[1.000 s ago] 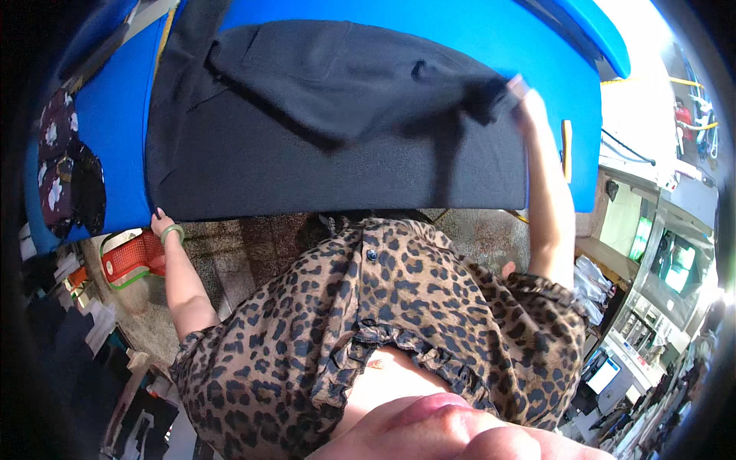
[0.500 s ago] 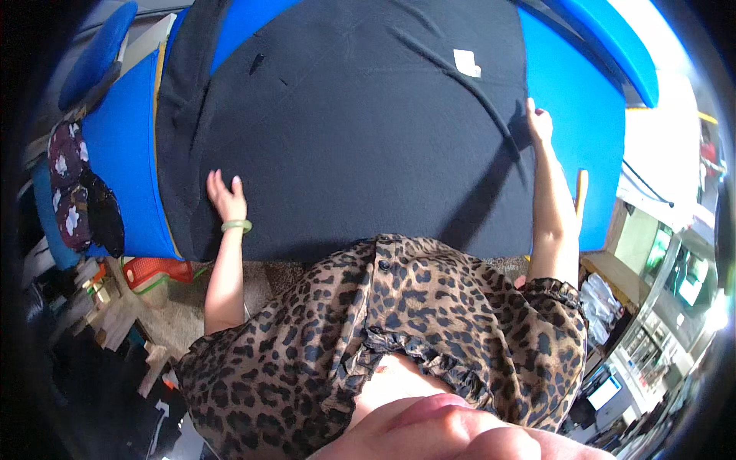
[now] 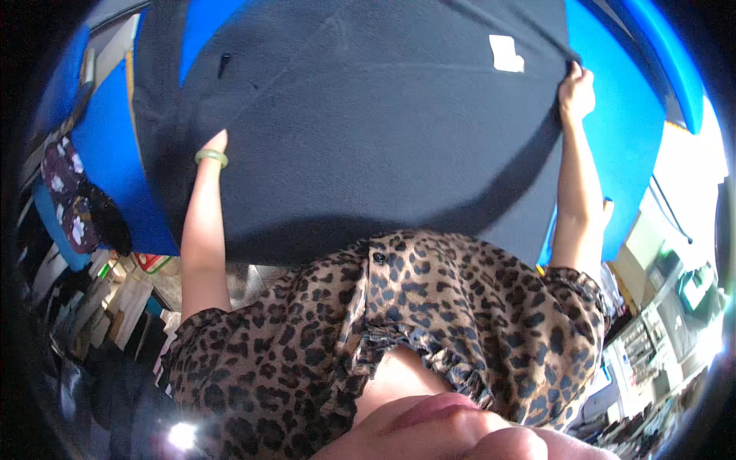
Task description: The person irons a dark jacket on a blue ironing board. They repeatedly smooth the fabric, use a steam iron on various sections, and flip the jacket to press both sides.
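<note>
A large piece of black fabric [image 3: 368,146] lies spread over a blue padded table [image 3: 621,146], with a white label [image 3: 506,54] near its far right side. At the fabric's right edge my right hand [image 3: 576,93] is closed, pinching the dark cloth, which bunches a little at the fingertips. On the left side of the fabric is my left hand [image 3: 216,141], with a pale green bangle [image 3: 211,158] at the wrist. Only a small part of that hand shows; its fingers are hidden, and I cannot tell whether they grip the cloth.
A blue padded arm [image 3: 667,61] curves along the far right side. Dark floral cloth [image 3: 73,192] hangs at the table's left end. The end of a wooden stick [image 3: 608,208] shows beside my right forearm. Cluttered shelving stands at the lower right.
Both hands have moved farther away from me, the right also outward along the fabric's edge. My left fingers, spread before, are now hidden. The fabric and label have shifted right in view.
</note>
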### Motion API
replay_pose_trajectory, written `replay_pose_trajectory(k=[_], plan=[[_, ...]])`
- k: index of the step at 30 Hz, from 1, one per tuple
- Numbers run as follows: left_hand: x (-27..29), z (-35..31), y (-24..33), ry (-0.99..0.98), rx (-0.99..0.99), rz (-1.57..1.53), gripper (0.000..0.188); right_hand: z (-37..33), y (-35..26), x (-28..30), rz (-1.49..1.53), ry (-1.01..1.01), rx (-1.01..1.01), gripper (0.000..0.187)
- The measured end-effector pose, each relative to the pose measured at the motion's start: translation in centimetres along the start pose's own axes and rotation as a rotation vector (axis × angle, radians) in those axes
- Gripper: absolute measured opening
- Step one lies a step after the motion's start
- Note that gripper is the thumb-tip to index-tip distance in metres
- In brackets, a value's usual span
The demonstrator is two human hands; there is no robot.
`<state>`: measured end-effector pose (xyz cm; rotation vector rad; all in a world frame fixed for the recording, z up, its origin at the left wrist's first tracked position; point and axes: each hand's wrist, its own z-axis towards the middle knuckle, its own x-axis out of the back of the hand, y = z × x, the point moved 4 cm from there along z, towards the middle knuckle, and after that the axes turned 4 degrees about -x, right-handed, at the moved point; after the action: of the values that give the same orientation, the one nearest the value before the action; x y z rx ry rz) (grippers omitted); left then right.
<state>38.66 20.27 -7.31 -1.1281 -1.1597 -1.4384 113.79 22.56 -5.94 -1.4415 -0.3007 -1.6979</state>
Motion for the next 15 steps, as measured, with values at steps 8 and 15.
replay_pose_trajectory(k=[8,15], plan=[[3.0,-10.1,13.3,0.017,0.027,0.023,0.057,-22.5,-5.9,7.0,0.047,-0.377,0.565,0.055],[0.4,-24.3,11.3,0.01,0.412,0.023,0.052,-26.1,11.6,4.9,0.043,-0.14,0.228,0.067]])
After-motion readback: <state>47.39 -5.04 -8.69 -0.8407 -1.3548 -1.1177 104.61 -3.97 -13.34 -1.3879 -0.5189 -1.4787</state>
